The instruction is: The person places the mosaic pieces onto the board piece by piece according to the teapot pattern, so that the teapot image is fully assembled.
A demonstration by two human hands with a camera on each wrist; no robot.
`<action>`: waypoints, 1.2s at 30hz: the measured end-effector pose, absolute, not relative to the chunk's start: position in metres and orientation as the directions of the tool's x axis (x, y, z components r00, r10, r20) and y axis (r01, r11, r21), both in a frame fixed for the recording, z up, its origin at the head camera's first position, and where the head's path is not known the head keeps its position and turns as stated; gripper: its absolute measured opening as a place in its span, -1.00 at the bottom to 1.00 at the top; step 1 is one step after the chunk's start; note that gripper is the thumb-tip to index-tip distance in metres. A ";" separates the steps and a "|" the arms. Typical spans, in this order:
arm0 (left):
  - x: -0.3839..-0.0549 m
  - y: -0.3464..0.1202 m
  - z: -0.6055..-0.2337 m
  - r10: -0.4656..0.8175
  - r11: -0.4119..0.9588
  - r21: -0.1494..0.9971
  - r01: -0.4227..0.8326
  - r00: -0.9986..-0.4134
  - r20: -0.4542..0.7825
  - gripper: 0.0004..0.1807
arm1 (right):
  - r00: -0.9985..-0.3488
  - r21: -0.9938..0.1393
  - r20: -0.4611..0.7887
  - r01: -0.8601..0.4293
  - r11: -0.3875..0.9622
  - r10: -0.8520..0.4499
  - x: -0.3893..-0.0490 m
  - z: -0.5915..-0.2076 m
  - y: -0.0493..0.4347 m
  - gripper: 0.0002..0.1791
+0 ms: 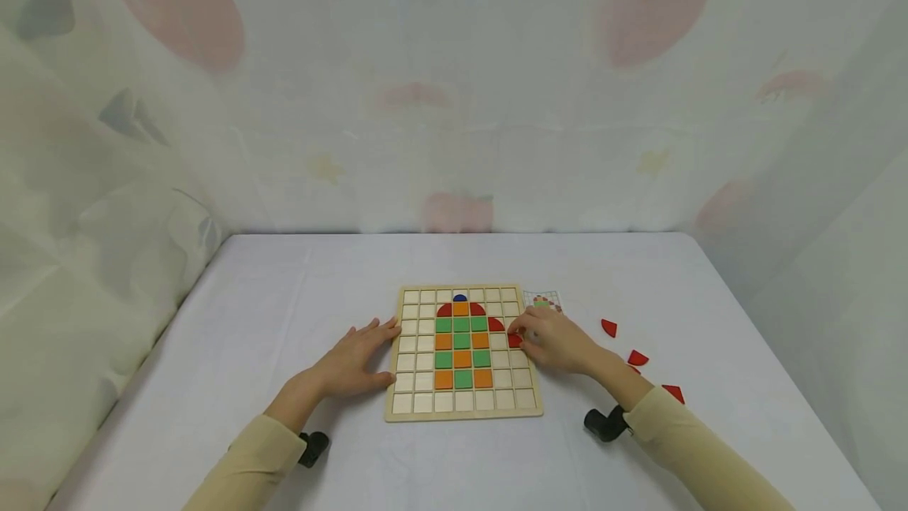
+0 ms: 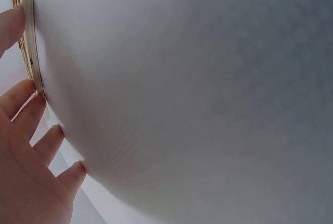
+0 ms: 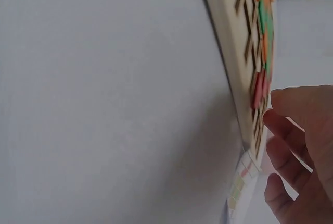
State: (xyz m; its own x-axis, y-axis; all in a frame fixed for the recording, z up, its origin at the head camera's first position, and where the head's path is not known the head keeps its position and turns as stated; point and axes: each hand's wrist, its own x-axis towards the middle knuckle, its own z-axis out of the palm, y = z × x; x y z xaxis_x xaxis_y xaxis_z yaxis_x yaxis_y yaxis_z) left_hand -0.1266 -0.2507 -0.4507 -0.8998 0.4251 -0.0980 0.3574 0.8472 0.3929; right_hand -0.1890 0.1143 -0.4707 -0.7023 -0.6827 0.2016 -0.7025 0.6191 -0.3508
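A wooden grid board (image 1: 413, 402) lies on the white table, with green and orange squares in its middle columns. Near its top are a blue half-round piece (image 1: 460, 298) and red quarter-round pieces (image 1: 478, 309). My left hand (image 1: 355, 359) rests its spread fingers and thumb against the board's left edge. Over the right edge is my right hand (image 1: 556, 339), its fingertips right at a red quarter-round piece (image 1: 515, 341) in the rightmost column. In the right wrist view the thumb and bent fingers (image 3: 283, 156) stand apart, with no piece showing between them.
A small printed pattern card (image 1: 542, 297) lies beside the board's upper right edge, partly covered by my right hand. Several loose red pieces (image 1: 638, 358) are scattered on the table to the right, some close to my right forearm. A patterned cloth hangs behind the table.
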 end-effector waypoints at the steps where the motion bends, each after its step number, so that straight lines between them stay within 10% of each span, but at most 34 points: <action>1: -0.126 -0.251 -0.451 0.426 0.846 0.393 0.359 -0.899 -0.096 -0.21 | -0.708 -0.364 0.198 -0.695 0.620 -0.678 -0.189 -0.469 0.116 -0.76; 21: -0.124 -0.254 -0.449 0.415 0.852 0.390 0.349 -0.904 -0.099 -0.21 | -0.809 -0.480 0.267 -0.583 0.656 -0.524 -0.191 -0.453 0.189 -0.66; 36: -0.126 -0.253 -0.449 0.422 0.843 0.409 0.350 -0.901 -0.100 -0.21 | -0.901 -0.498 0.074 -0.405 0.767 -0.428 -0.200 -0.470 0.235 -0.64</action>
